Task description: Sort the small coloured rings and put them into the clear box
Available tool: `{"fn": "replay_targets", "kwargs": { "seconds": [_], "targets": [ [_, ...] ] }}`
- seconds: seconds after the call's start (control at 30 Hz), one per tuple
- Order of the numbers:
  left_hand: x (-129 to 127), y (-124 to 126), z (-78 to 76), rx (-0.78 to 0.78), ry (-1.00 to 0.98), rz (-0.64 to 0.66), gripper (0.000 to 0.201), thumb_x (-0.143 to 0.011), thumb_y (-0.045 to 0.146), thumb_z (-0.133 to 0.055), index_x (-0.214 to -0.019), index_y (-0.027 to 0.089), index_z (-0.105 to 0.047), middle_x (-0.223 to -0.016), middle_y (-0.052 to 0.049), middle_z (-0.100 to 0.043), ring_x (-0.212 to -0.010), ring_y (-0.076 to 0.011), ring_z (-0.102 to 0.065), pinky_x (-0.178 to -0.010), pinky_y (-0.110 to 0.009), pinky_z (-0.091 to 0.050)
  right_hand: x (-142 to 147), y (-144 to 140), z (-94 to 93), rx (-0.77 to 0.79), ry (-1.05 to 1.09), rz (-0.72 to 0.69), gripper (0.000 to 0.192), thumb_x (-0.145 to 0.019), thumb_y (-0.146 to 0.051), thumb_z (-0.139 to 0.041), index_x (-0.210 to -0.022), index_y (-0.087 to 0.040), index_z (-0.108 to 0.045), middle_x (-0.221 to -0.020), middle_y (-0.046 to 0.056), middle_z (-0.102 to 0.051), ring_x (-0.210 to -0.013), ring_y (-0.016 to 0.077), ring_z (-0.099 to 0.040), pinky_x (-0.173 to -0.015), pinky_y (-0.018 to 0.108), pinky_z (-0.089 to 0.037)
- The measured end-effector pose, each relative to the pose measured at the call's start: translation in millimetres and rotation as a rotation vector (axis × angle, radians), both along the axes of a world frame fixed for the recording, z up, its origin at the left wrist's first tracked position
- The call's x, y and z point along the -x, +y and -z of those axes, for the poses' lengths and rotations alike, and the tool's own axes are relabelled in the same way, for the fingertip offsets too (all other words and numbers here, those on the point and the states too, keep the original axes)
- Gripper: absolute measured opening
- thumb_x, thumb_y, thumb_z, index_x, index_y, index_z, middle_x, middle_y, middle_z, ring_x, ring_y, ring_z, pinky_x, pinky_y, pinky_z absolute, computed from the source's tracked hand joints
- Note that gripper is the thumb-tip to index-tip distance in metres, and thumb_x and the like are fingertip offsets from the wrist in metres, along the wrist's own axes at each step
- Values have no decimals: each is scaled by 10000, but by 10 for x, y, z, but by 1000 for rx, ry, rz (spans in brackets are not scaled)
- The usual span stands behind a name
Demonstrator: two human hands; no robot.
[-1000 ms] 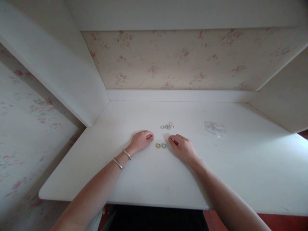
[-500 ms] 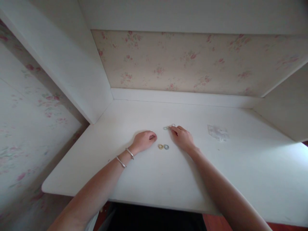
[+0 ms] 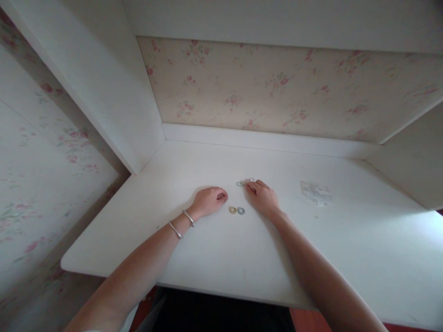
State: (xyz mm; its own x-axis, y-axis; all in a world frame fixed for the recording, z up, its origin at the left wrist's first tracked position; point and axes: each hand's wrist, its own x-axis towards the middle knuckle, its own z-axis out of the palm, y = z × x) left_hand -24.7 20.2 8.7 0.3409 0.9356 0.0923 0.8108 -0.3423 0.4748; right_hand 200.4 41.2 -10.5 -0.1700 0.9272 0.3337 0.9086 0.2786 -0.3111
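"Beige wallpaper with pink flowers (image 3: pixel 235 99) backs a smooth white desktop (image 3: pixel 221 263). What else is around?"

"Crumpled clear plastic packet (image 3: pixel 315 192), well apart to the right of the hands. Nearer, two thick rings lie side by side: one yellowish (image 3: pixel 233 212), one blue-grey (image 3: pixel 241 213). They sit on the near side of the gap between the hands."

"And the other rings?"

"Several thin, pale rings (image 3: pixel 242 183) lie clustered farther back, partly covered by the right hand (image 3: pixel 263 198)."

"How is that hand's grip?"

"Thumb and forefinger come close together at the cluster's edge, seemingly touching it. I can't tell whether they pinch a ring."

"And the left hand (image 3: pixel 208 201)?"

"Resting on the desktop, fingers loosely curled, two silver metal bangles (image 3: pixel 175 229) on its wrist. Whether the tips meet or hold anything, I can't tell."
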Motion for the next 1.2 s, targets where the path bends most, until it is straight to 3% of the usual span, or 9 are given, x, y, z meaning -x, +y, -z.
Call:
{"fn": "replay_targets", "kwargs": {
  "seconds": [0.23,0.47,0.67,0.97,1.2],
  "targets": [
    [10,4,11,9,-10,9,239,-856,364,-489,-878,239,-692,-848,6,-688,-721,-134,-594,-619,-232,-392,-66,-132,-34,-63,179,-18,312,-920,-364,-405,-993,-221,-672,-834,42,-629,-664,130,-563,-625,246,-409],
    [6,-10,-11,18,0,8,240,-853,342,-477,-865,233,-690,-835,3,-684,-741,-134,-590,-651,-231,-400,-135,-545,-94,-62,258,-160,306,-918,-386,-431,-945,-207,-677,-774,42,-614,-619,120,-548,-608,239,-428],
    [-1,-16,-12,-6,1,5,220,-847,329,-485,-859,240,-686,-857,10,-691,-745,-133,-594,-650,-230,-403,-173,-766,-74,-9,156,-245,292,-936,-335,-413,-934,-215,-679,-763,40,-618,-669,123,-568,-627,226,-422],
    [-16,-10,1,-19,4,1,205,-847,329,-492,-867,249,-679,-846,18,-687,-747,-130,-594,-658,-229,-400,-171,-774,-115,-25,-88,-282,268,-913,-251,-418,-881,-221,-683,-757,24,-625,-678,120,-562,-676,246,-377],
    [-19,-3,6,-22,-2,-4,186,-836,315,-515,-884,241,-678,-830,13,-677,-737,-130,-589,-653,-229,-401,-175,-785,-150,-6,-113,-299,237,-875,-230,-444,-794,-220,-666,-720,5,-608,-642,108,-536,-656,252,-351]
  ]
}}
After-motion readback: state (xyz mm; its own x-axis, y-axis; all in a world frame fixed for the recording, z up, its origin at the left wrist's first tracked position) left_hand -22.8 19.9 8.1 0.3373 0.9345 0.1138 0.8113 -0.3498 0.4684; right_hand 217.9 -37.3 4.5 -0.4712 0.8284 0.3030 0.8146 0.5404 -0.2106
